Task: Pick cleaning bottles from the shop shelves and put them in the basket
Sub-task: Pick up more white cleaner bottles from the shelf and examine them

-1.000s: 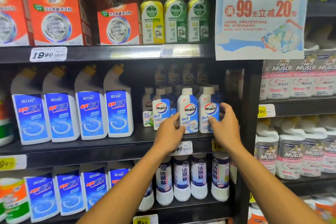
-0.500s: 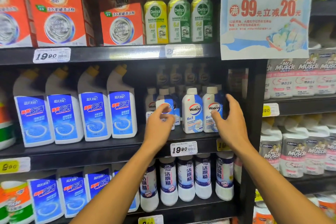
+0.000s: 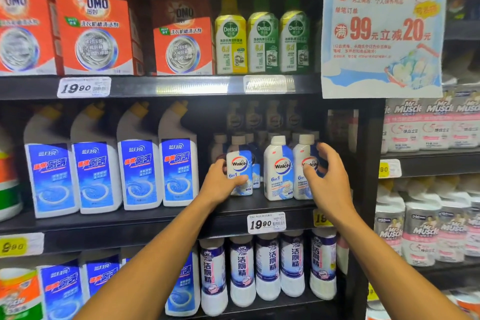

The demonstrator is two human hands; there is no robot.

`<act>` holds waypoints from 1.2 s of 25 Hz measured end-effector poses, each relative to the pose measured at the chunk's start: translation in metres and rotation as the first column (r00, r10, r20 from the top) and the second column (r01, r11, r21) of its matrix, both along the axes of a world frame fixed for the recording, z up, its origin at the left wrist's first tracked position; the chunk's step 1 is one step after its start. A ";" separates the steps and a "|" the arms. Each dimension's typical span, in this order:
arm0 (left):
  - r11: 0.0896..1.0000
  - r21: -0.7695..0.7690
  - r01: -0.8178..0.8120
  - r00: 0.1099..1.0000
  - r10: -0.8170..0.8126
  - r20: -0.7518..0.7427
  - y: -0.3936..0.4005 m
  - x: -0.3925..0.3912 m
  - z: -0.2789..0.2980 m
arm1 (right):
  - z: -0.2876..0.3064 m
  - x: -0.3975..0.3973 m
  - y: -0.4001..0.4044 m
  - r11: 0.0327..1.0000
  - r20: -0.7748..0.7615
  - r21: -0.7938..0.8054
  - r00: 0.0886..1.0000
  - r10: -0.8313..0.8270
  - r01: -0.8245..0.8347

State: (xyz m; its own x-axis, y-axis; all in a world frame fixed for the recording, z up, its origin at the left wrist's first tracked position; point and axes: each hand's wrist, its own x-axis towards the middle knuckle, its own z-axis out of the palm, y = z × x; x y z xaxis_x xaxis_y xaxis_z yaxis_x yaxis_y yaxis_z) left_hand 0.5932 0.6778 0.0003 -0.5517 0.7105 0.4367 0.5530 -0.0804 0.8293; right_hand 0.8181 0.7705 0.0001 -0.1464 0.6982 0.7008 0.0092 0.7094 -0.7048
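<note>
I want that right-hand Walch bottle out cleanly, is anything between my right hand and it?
Nothing visible. The right hand is already at the rightmost Walch bottle, thumb across its label, fingers curling round its right side. The middle Walch bottle stands close on its left.
</note>
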 end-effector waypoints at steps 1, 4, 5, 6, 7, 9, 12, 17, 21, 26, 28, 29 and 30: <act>1.000 -0.006 -0.024 1.000 0.024 -0.010 0.004 -0.002 0.000 | 0.000 0.002 0.000 1.000 0.009 0.009 1.000 -0.009 0.009; 0.997 -0.018 -0.080 0.997 0.080 0.001 0.010 -0.006 0.000 | 0.000 0.011 0.001 0.999 0.023 0.024 0.999 -0.027 0.027; 0.997 -0.015 -0.072 0.997 0.072 0.026 0.010 -0.006 0.000 | 0.000 0.015 0.002 0.999 0.025 0.019 0.999 -0.029 0.029; 0.998 -0.010 -0.062 0.997 0.063 0.052 0.010 -0.006 0.001 | 0.000 0.018 0.003 1.000 0.026 0.010 0.999 -0.029 0.028; 0.998 -0.002 -0.059 0.995 0.059 0.076 0.009 -0.004 0.000 | 0.001 0.022 0.004 1.000 0.029 0.001 0.999 -0.026 0.026; 0.997 0.026 -0.079 0.994 0.077 0.079 0.003 0.001 -0.001 | 0.002 0.027 0.003 1.000 0.035 -0.017 0.999 -0.015 0.016; 0.983 0.138 -0.121 0.993 0.119 0.023 -0.016 0.015 0.003 | 0.008 0.030 -0.003 1.000 0.037 -0.018 0.999 0.009 -0.008; 0.950 0.310 -0.050 0.999 0.049 0.009 -0.073 0.039 0.022 | 0.031 0.011 -0.038 0.980 -0.002 0.037 0.981 0.194 -0.193; 0.953 0.304 0.003 1.000 0.001 -0.010 -0.116 0.053 0.023 | 0.055 -0.018 -0.082 0.866 0.113 0.054 0.865 0.489 -0.497; 0.970 0.244 0.021 1.000 -0.024 0.008 -0.151 0.055 0.013 | 0.064 -0.038 -0.112 0.713 0.184 0.042 0.707 0.683 -0.700; 0.968 0.249 0.022 0.999 -0.029 0.023 -0.160 0.054 0.008 | 0.061 -0.043 -0.117 0.692 0.170 0.036 0.686 0.707 -0.721; 0.970 0.240 0.028 0.999 -0.037 0.033 -0.163 0.053 0.004 | 0.059 -0.045 -0.119 0.685 0.152 0.027 0.680 0.717 -0.728; 0.976 0.216 0.044 0.997 -0.055 0.047 -0.167 0.051 0.001 | 0.057 -0.047 -0.121 0.682 0.130 0.009 0.677 0.724 -0.731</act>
